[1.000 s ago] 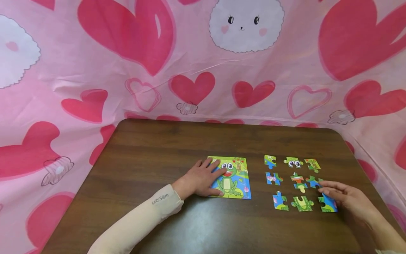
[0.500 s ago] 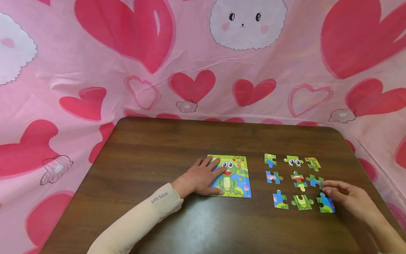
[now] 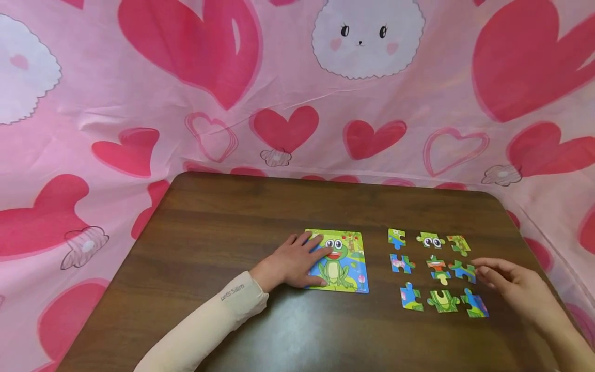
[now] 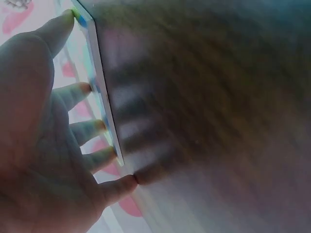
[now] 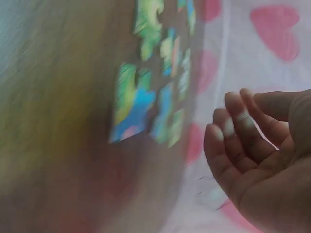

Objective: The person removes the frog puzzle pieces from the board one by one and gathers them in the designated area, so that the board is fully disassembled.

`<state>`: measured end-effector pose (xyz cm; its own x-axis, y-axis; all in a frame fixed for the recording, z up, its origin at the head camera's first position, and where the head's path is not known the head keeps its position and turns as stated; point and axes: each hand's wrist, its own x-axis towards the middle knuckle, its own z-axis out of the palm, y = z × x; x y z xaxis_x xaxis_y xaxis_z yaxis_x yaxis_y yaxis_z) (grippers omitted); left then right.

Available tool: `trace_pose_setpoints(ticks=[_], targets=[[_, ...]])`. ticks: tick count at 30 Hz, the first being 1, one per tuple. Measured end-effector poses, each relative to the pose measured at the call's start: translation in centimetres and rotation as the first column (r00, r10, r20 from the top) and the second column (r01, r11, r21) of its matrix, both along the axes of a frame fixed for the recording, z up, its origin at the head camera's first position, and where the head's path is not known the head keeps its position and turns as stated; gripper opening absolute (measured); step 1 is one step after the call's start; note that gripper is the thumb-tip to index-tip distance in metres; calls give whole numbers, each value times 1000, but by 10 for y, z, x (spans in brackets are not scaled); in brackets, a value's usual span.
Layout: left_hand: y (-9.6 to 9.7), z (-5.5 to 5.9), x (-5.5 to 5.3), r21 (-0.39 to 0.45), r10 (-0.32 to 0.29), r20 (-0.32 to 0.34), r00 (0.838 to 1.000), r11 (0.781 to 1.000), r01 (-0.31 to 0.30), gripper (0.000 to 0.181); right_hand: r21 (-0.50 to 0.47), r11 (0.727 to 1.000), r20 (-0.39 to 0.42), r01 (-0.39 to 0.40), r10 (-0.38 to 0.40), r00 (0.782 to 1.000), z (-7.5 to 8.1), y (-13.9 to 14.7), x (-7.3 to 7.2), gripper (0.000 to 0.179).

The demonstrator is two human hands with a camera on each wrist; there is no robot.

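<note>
On the table [image 3: 241,206] lies a square frog picture board [image 3: 351,274]. My left hand [image 3: 295,261] rests on its left part with fingers spread; in the left wrist view the fingertips [image 4: 83,88] touch the board along its edge. To the right, several loose jigsaw pieces [image 3: 443,300] lie apart in three rough rows. My right hand [image 3: 520,289] hovers beside the rightmost middle-row piece [image 3: 463,272], fingers loosely bent and holding nothing. Nearer to me is the corner piece [image 3: 475,304] with blue and green. The right wrist view shows the pieces [image 5: 133,104] blurred.
A pink cloth [image 3: 288,67] with red hearts hangs behind and at both sides of the table. Bare wood lies between the picture board and the pieces. A cream sleeve [image 3: 200,330] covers my left forearm.
The near-right corner piece has shifted a little to the left. My right hand has drawn slightly away from the pieces to the right. The left hand stays on the board.
</note>
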<state>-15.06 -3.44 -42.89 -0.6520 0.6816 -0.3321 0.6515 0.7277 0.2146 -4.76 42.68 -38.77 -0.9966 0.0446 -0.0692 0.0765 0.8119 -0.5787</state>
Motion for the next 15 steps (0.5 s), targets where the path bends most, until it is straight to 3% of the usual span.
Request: trace_pose_setpoints(ticks=[3, 5, 10, 13, 15], targets=[[-3, 0, 2, 11, 11, 19, 1000, 1000, -11, 82, 169, 986, -91, -9, 25, 996, 10, -22, 2, 26], [-5, 1, 3, 23, 16, 16, 1000, 1000, -16, 82, 214, 977, -170, -19, 57, 984, 15, -37, 1, 22], [-9, 10, 12, 89, 87, -86, 992, 993, -80, 82, 307, 944, -326, -117, 220, 920, 22, -77, -4, 27], [-14, 18, 20, 140, 195, -184, 963, 975, -171, 87, 339, 923, -349, -181, 302, 887, 24, -104, -8, 37], [-19, 23, 27, 168, 283, -219, 934, 954, -249, 93, 310, 923, -320, -226, 326, 890, 26, -124, -10, 42]])
